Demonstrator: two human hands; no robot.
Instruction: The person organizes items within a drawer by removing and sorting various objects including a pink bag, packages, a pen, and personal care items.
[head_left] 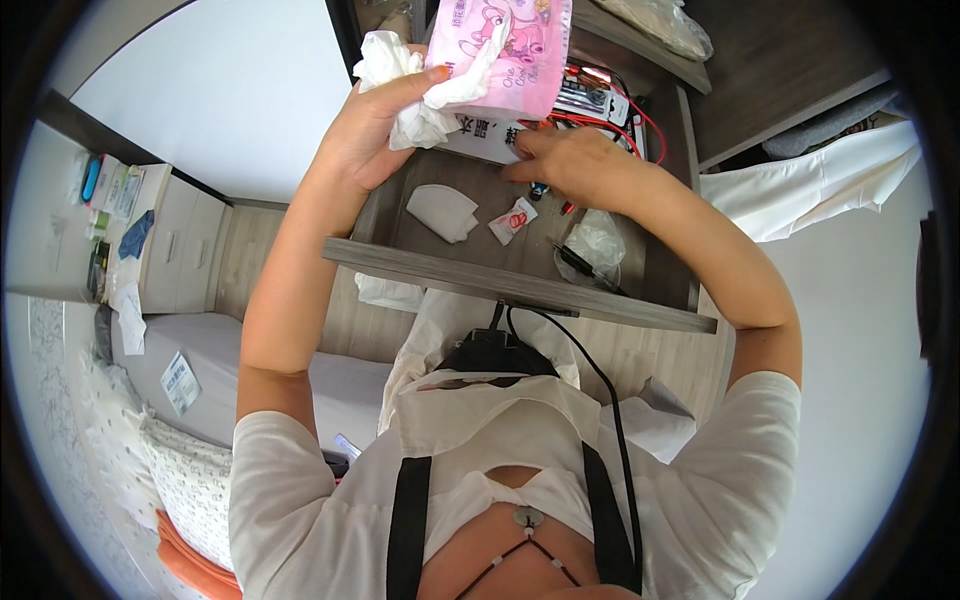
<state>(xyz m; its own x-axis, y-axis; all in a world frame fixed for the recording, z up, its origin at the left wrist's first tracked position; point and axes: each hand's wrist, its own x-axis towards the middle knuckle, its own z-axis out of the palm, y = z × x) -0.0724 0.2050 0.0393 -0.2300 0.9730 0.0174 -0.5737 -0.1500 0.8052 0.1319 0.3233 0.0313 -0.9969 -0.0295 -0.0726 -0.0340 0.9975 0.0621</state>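
My left hand [378, 118] is raised over the open drawer [440, 262], closed round white crumpled tissue [425, 122] and a pink printed tissue pack [525, 65]. The thumb presses the tissue along the pack's side. Inside the drawer, my right hand [590, 170] has its fingers curled beside a white box [480, 140] with dark print. What those fingertips hold, if anything, is hidden. Near them lie a small white-and-red packet [513, 221], a folded white pad [443, 212] and a clear plastic bag [597, 238] with a black pen-like item [580, 265].
Red cables [655, 130] and packaged small items fill the drawer's back right. A dark cabinet panel [780, 70] and white cloth [810, 185] stand to the right. At the left are a bed [260, 350] and a pale drawer unit [180, 245]. A black cable [612, 400] hangs down in front of me.
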